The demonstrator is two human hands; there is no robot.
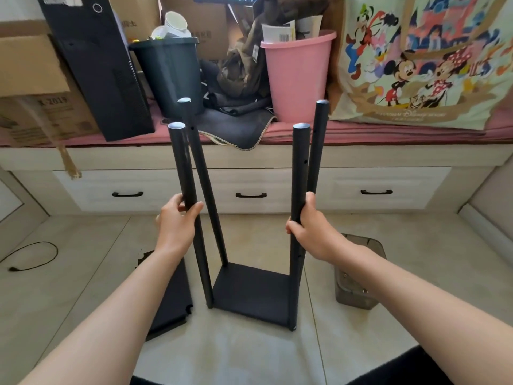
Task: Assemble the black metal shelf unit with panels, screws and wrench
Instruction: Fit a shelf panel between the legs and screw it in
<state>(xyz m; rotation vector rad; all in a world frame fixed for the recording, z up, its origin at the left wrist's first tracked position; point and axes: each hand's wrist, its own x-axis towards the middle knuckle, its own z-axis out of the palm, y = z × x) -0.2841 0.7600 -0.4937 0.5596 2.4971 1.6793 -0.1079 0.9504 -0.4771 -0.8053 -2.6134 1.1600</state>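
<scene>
1. On the tiled floor [249,357], the black shelf frame [251,294] stands on its bottom panel.
2. Beside it lies a spare panel [172,307] (fit it level).
3. Left hand [177,226] and right hand [308,226] each grasp a near pole; steady both evenly.

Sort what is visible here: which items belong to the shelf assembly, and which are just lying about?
Job:
black metal shelf frame with four upright poles
spare black panel on the floor
left hand, gripping a near pole
right hand, gripping a near pole

Lying about:
pink plastic bin
dark plastic bin
black cable
cartoon-print bag
</scene>
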